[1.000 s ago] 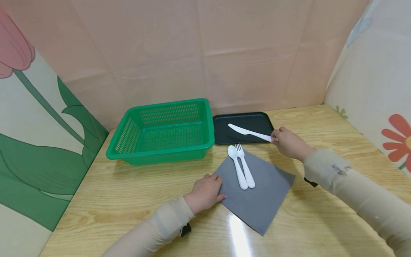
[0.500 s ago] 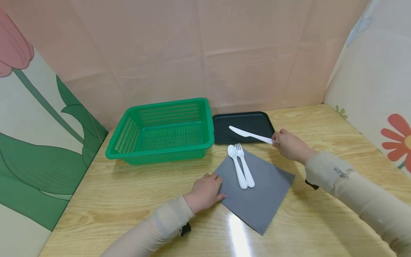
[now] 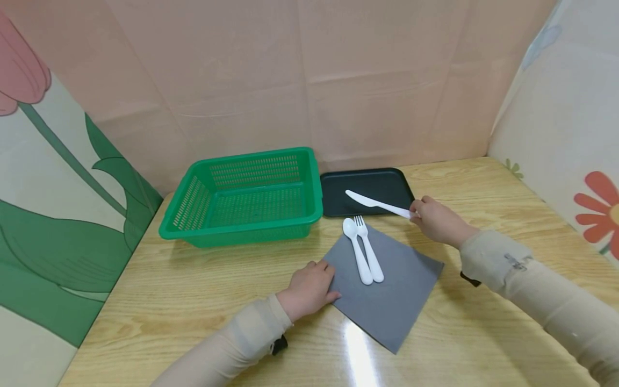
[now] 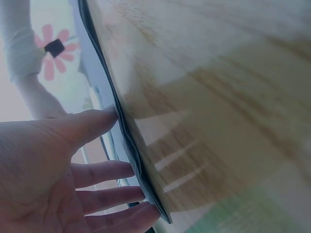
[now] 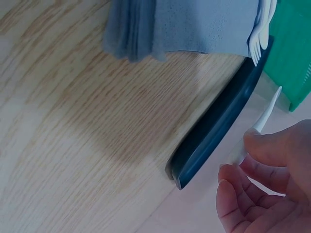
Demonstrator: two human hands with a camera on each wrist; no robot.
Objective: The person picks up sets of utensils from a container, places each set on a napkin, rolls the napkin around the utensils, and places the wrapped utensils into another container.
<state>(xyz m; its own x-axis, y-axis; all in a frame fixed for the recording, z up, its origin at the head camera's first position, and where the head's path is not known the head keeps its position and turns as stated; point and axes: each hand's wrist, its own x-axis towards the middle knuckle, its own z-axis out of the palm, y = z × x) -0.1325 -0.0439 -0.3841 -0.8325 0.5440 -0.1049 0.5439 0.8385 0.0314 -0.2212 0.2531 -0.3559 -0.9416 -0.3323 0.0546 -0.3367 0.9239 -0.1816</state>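
Note:
My right hand (image 3: 438, 219) pinches a white plastic knife (image 3: 372, 202) by the end of its handle. The blade points left, over the black tray (image 3: 338, 207) in the head view. In the right wrist view, thumb and fingertips meet on the knife (image 5: 266, 116). A grey napkin (image 3: 391, 317) lies folded in layers on the table, turned cornerwise. A white spoon (image 3: 358, 252) and a white fork (image 3: 369, 252) lie side by side on it, heads toward the tray. My left hand (image 3: 309, 288) rests on the napkin's left edge, its fingers (image 4: 104, 173) fairly straight in the left wrist view.
A green perforated basket (image 3: 242, 234) stands at the back left, its right side against the tray. Behind them hangs a pinkish cloth backdrop (image 3: 232, 75). The wood-grain table (image 3: 193, 301) extends in front, and a flower-printed sheet (image 3: 556, 140) hangs on the right.
My right hand and the knife have shifted slightly right and toward me, then held nearly still. The left hand, napkin, spoon and fork stay in place.

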